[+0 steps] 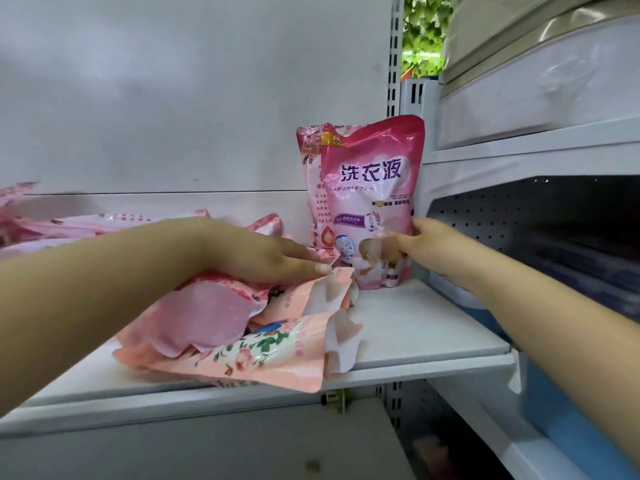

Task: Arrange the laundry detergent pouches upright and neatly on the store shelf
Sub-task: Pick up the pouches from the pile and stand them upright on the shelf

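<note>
A right hand [420, 242] grips the lower edge of an upright pink pouch [375, 202] at the shelf's [415, 327] far right; the left hand [263, 252], fingers straight, presses the fallen pouches [242, 327] nearby. Letting go too early could topple the soft pouch.

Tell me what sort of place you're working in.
Most likely a shop aisle: a white metal shelf on slotted uprights, several identical pink detergent pouches stocked on it, and more packaged goods on the neighbouring unit.

The upright pink detergent pouch [372, 202] at the shelf's right end bears large purple characters "洗衣液" on its front. Its smaller print, and that on the other pouches, is too blurred to read.
</note>
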